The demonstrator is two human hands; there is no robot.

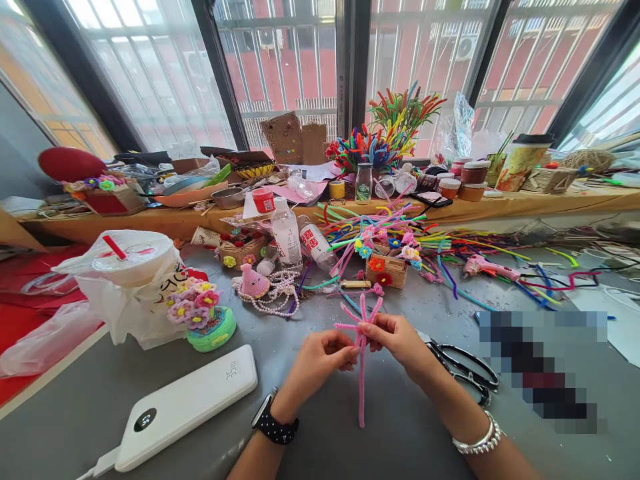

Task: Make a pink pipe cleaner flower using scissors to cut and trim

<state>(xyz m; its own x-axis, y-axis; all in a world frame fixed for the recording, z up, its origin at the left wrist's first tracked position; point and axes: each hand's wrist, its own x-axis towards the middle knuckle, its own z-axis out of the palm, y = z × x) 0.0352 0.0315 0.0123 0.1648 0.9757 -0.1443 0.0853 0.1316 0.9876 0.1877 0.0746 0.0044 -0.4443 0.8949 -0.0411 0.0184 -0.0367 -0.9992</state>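
Observation:
Several pink pipe cleaners [362,387] join at one point, with arms fanning out at the top and one long stem hanging straight down. My right hand [393,337] pinches them at the crossing, thumb and fingers closed. From the other side my left hand [320,360] closes its thumb and fingertips on the pink pipe cleaners just below and left of the crossing. To the right of my right forearm lies a pair of black-handled scissors [465,367], partly hidden by that arm.
A white power bank [193,407] with a cable lies at left, near a green pot of crocheted flowers [213,327] and a bagged drink cup [135,267]. Loose coloured pipe cleaners, a pink glue gun [493,269] and a flower basket [386,272] spread across the back. A blurred patch covers something at right.

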